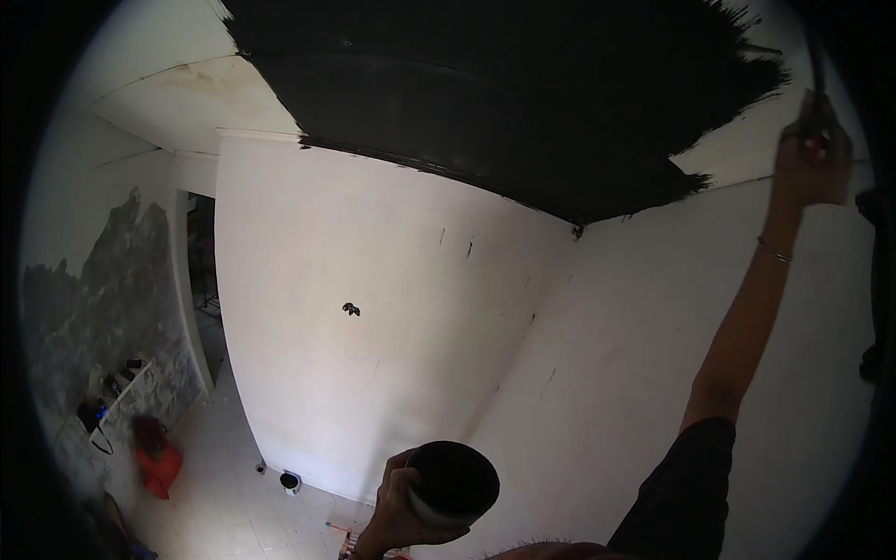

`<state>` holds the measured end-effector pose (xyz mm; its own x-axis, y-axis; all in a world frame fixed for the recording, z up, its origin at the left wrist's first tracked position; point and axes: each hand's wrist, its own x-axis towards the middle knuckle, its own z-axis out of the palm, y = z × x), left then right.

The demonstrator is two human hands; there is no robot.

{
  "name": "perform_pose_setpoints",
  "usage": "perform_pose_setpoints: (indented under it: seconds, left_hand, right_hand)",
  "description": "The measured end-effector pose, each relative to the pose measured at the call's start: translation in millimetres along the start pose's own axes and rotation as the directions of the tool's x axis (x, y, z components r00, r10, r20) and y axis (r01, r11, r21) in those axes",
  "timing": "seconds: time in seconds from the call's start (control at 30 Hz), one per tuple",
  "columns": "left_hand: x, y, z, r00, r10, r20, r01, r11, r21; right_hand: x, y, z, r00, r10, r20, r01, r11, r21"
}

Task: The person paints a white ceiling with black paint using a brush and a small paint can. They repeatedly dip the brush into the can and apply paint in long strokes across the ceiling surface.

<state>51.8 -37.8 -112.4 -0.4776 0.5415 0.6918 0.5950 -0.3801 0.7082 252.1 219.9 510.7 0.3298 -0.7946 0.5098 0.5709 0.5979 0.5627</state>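
Note:
My left hand [399,504] grips a round container [439,509] with dark paint inside at the bottom centre. My right arm stretches up at the right, and my right hand [810,149] grips a slim dark brush [817,65] raised against the ceiling [723,154]; the brush's tip is hard to make out at the rim of the view. Black paint [504,89] covers a wide patch of the white ceiling, with ragged edges on the left and right.
White walls [355,243] meet in a corner. Left are a doorway [199,261], a grey-patched wall [112,289], a shelf [126,387] with dark items and a blurred person in red [159,462]. A small container [290,485] and orange-handled item [341,532] lie on the tiled floor.

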Motion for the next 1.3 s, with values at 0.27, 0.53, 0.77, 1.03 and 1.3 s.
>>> perform_pose_setpoints:
  seconds: [0.27,0.53,0.77,1.03,1.3]
  left_hand:
    - [5.8,28.3,-15.3,0.999,0.035,0.002,-0.035,0.996,0.083]
    - [0.3,7.9,-11.3,0.995,-0.089,0.048,0.092,0.993,-0.068]
    - [-4.6,8.1,-16.4,0.998,-0.048,0.036,0.049,0.999,-0.013]
    - [-3.3,21.7,-23.0,0.999,0.02,-0.028,-0.019,0.999,0.04]
    - [-11.1,11.8,-26.1,0.991,-0.134,0.021,0.133,0.991,0.013]
  right_hand:
    - [-203.8,-71.5,34.2,0.743,-0.276,0.609,0.403,0.912,-0.079]
    - [-158.7,-99.4,45.2,0.686,-0.223,0.693,0.218,0.971,0.096]
    - [4.3,-87.4,11.0,0.939,-0.334,0.08,0.343,0.92,-0.187]
    - [-147.8,-120.5,73.1,0.845,-0.33,0.421,0.412,0.903,-0.122]
    - [-219.8,-159.6,63.3,0.581,-0.323,0.747,0.227,0.946,0.233]
